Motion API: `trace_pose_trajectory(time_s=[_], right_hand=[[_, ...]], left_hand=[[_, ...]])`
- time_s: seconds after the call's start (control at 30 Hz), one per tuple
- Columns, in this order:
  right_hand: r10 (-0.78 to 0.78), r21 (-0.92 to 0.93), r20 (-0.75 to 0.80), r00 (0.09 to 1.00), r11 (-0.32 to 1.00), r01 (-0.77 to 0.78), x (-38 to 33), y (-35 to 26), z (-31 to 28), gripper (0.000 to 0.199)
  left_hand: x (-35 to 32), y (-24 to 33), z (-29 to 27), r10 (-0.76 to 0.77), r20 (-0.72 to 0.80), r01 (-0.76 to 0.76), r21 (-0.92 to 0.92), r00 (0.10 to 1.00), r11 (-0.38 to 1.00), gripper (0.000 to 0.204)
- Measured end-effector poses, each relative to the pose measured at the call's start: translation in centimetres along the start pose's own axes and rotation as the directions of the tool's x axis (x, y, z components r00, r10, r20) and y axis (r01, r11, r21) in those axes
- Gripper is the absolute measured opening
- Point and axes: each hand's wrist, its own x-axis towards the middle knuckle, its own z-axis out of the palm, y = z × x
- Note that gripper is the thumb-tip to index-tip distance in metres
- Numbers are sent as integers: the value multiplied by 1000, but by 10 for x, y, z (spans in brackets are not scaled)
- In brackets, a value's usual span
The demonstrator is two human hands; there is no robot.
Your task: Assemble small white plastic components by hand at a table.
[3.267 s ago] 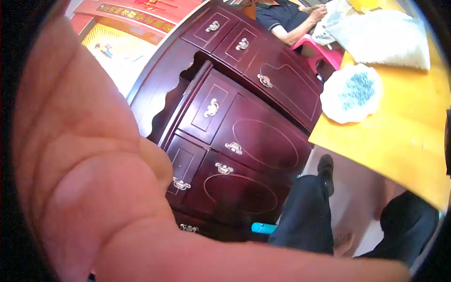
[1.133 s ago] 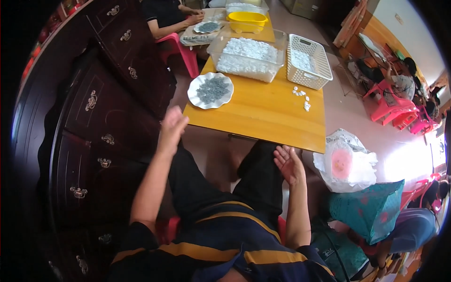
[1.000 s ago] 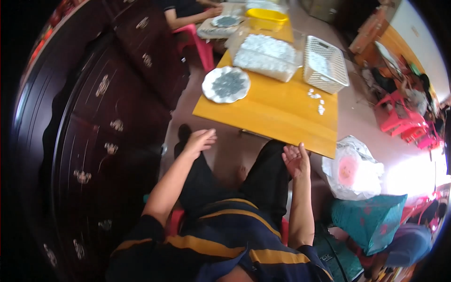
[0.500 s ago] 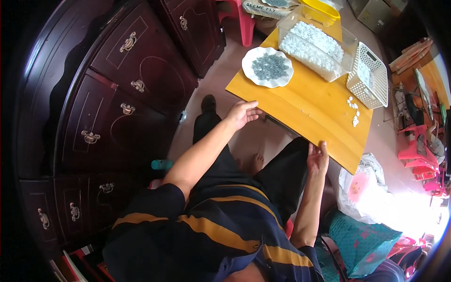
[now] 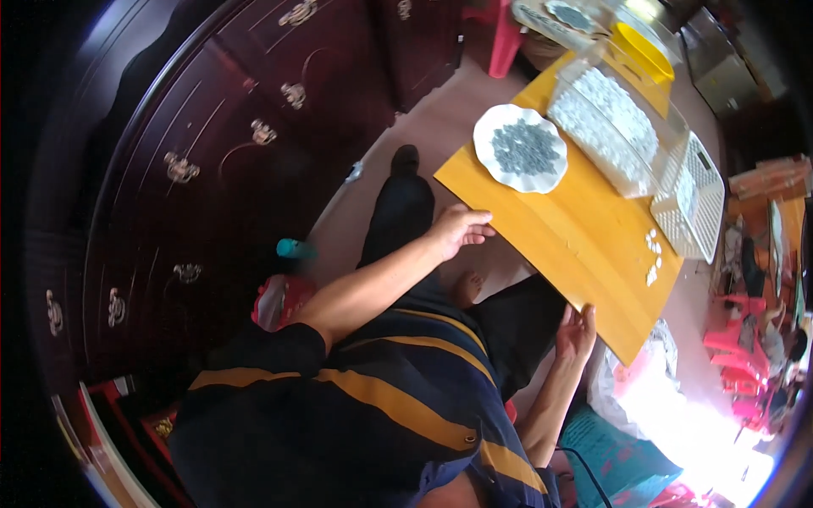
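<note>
My left hand [image 5: 461,230] grips the near edge of a yellow-brown wooden table [image 5: 584,254], its thumb along the edge and its fingers curled below. Farther right on that edge, my right hand [image 5: 577,333] holds on too, thumb up by the tabletop. A white scalloped plate [image 5: 539,184] of small grey pieces stands at the table's left. Behind it, a clear plastic box [image 5: 584,162] is filled with small white pieces. The white perforated basket [image 5: 710,195] beside the box contains more white pieces. Several loose white pieces [image 5: 653,261] lie near the right edge.
Dark wooden cabinets [image 5: 212,127] line the left side. A teal object [image 5: 292,248] is near their base. At right are a white plastic bag [image 5: 614,381], a teal bag [image 5: 622,453] and red stools [image 5: 737,339]. A yellow container [image 5: 641,52] sits beyond the clear box.
The view has shifted, so the table and its contents appear lower and farther right. Both my hands keep their places on the table edge.
</note>
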Motion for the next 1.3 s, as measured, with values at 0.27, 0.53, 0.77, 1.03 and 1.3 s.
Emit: trace_pose_trajectory(time_s=[0.27,0.53,0.77,1.03,1.3], right_hand=[[152,63,22,988,986,-153,-12,-24,5,22],[272,114,286,919,943,-314,-11,-37,-3,28],[164,163,-19,986,974,-159,-23,-26,16,27],[456,-274,63,887,863,-424,-50,-17,40,26],[502,-548,144,853,758,-353,-61,-11,68,21]], left_hand=[[-24,14,20,-39,-64,43,62,997,997,25],[-31,17,27,-49,-112,53,36,993,998,26],[-25,9,20,-25,-112,27,16,993,1000,22],[-50,23,46,66,328,-299,738,942,605,9],[-3,30,98,416,667,-684,717,618,-133,17]])
